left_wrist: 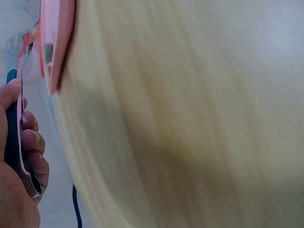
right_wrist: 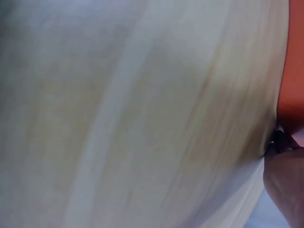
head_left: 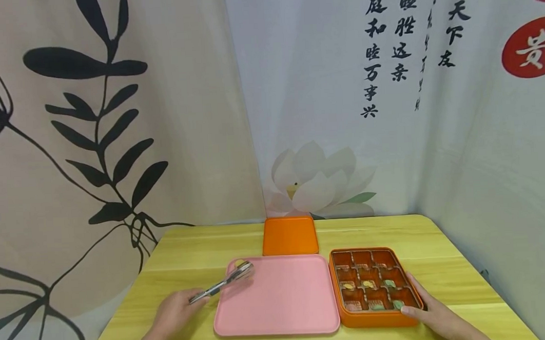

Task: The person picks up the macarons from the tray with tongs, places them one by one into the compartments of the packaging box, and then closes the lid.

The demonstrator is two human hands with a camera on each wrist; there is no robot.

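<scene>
My left hand [head_left: 180, 311] grips a pair of metal tongs [head_left: 223, 284], fingers curled round the dark handle [left_wrist: 13, 118]. Their tips reach over the far left corner of the pink tray [head_left: 279, 298], where a small yellowish piece [head_left: 238, 262] shows, partly hidden; I cannot tell whether the tongs pinch it. To the right stands an orange divided box [head_left: 377, 318] with several square compartments. Small yellow and green pieces lie in its middle and front rows. My right hand [head_left: 434, 313] holds the box's right front corner, thumb at the rim and fingers along the side.
Behind the pink tray lies a flat orange lid-like piece [head_left: 290, 236]. Everything stands on a wood-grain table [head_left: 193, 251]. Printed curtains [head_left: 196, 117] hang close behind the table and at its sides. A dark cord [left_wrist: 76, 204] hangs beyond the table edge in the left wrist view.
</scene>
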